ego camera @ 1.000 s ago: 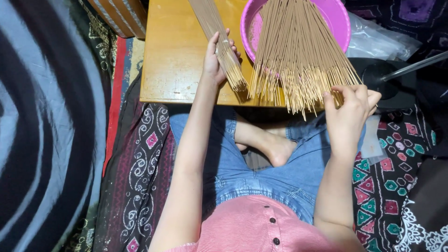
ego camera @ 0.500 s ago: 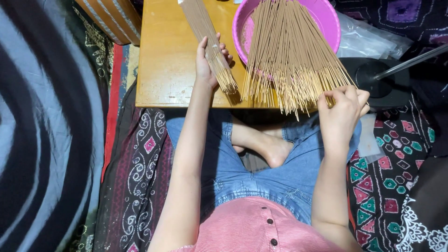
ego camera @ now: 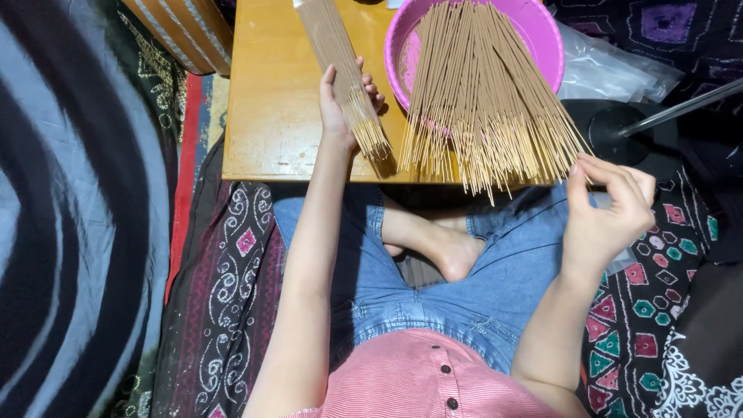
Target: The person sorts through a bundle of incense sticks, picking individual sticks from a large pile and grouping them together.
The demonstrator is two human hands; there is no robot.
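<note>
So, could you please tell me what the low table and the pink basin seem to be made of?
Low table: apparently wood with a smooth varnished finish, given its honey-coloured sheen and faint grain. Pink basin: probably plastic, with a uniform bright colour and a smooth moulded rim.

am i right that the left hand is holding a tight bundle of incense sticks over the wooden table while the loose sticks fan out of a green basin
Not quite: in the head view the basin is pink, not green. The rest holds: the left hand holds a tight bundle over the wooden table, and the loose sticks fan out of the basin.
</note>
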